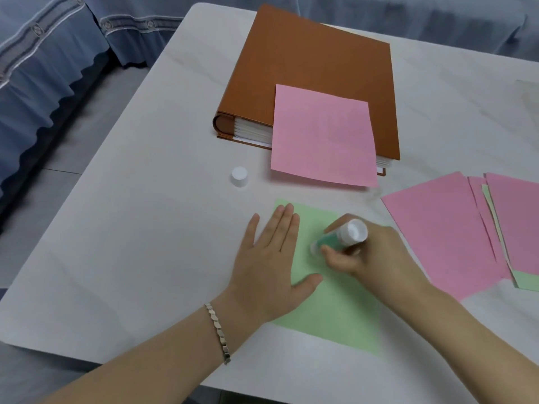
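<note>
Flat left hand (271, 258) pinning green sheet (335, 310), right hand (370, 255) gripping glue stick (341, 237), tip seemingly down

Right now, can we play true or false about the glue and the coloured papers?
1. The right hand holds the glue stick. True.
2. The left hand is lifted off the green paper. False: it lies flat on it.
3. The white cap is on the glue stick. False: it stands alone on the table.
4. A pink sheet lies partly on the brown album. True.
5. The brown album is open. False: it is closed.
</note>
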Tool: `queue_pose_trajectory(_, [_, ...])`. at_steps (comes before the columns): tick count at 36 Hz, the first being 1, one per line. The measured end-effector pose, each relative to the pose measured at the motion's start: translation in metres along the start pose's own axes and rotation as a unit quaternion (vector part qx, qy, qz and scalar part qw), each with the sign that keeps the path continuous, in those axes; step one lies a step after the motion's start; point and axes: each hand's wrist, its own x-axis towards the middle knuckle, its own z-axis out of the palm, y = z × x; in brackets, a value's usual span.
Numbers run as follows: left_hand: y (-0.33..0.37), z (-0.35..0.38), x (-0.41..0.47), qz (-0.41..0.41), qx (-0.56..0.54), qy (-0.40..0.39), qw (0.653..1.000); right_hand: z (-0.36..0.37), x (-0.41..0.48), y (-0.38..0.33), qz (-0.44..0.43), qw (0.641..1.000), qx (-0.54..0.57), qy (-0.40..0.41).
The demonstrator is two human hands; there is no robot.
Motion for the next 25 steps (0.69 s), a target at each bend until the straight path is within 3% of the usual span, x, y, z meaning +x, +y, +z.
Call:
queue_pose_trajectory(8, [0.001, 0.000, 0.000, 0.000, 0.000, 0.005, 1.000, 0.012, 0.011, 0.005, 0.014, 1.000, 0.006, 0.024])
queue_pose_trajectory(17, [0.002, -0.003, 0.001, -0.009, -0.002, -0.017, 1.000, 0.014, 0.037, 0.004, 0.012, 0.994, -0.012, 0.105])
queue_pose_trajectory(25, [-0.003, -0.010, 0.000, 0.001, -0.013, -0.020, 1.000, -0.022, 0.009, 0.011, 0.036, 0.979, 0.037, 0.199])
